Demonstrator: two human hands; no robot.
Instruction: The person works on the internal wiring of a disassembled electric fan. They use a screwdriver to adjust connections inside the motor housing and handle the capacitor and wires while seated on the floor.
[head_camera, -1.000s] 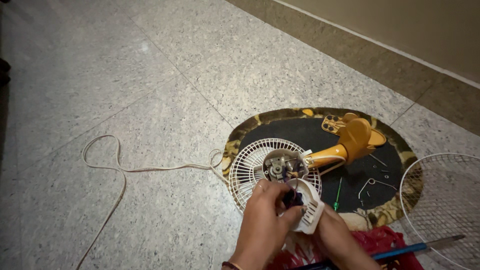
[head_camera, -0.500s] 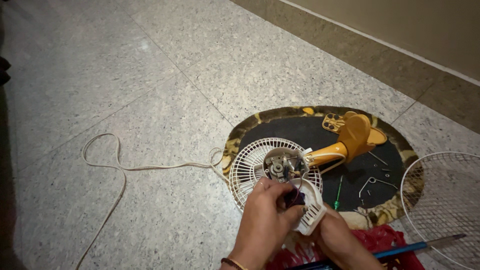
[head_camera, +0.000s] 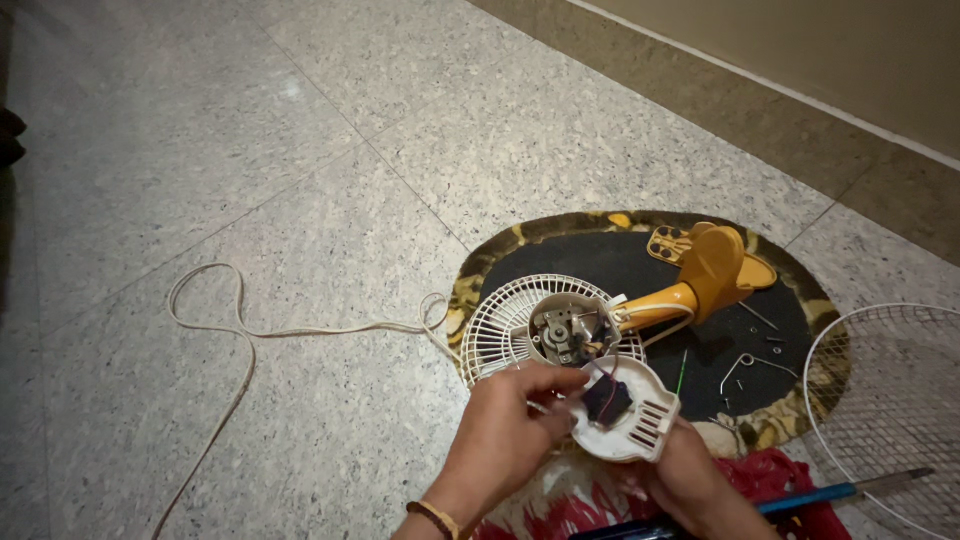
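My right hand (head_camera: 690, 475) holds a white plastic motor cover (head_camera: 632, 412) from below, its hollow side up with a dark blue part (head_camera: 607, 399) inside. My left hand (head_camera: 510, 430) pinches at that part and the thin wires by the cover's rim. Just beyond lies a taken-apart fan: a white rear grille (head_camera: 500, 330) with the open motor housing (head_camera: 570, 328) on it, joined to a yellow stand (head_camera: 705, 275).
The fan lies on an oval dark mat (head_camera: 620, 255) on a speckled stone floor. A white power cord (head_camera: 240, 330) loops off to the left. A wire front grille (head_camera: 890, 400) sits at right, a blue-handled screwdriver (head_camera: 845, 490) and red cloth (head_camera: 790, 500) nearby; small screws and a metal clip (head_camera: 745, 365) lie on the mat.
Both hands stay on the white cover with only slight finger shifts; the view has drifted a little.
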